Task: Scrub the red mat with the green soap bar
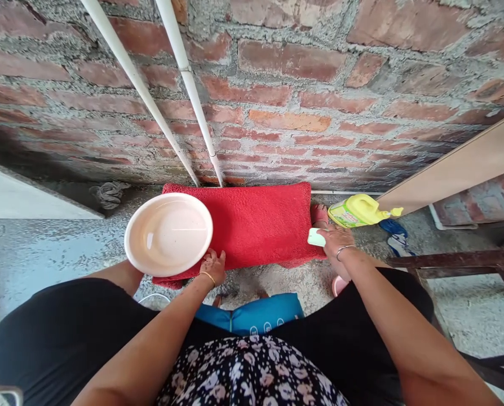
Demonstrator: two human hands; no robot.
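Observation:
A red towel-like cloth (256, 225) is spread over a low, flat support in front of me. On its left end stands a cream basin (133, 239) with what looks like a little water inside. My left hand (213, 266) rests on the cloth's near edge beside the basin's rim, fingers extended and nothing in its grasp. At the cloth's right edge, my right hand (339, 241) is closed around a small pale green block (317, 237); whether it is soap or a brush back I cannot make out. A yellow detergent bottle (356, 211) is just beyond that hand.
A brick wall (277, 107) with two white pipes (193, 90) rises behind the cloth. A grey rag (109, 194) lies at the left. A tan board (459, 160) leans at the right, near blue and white cloths (396, 234). The concrete floor (74, 242) looks wet.

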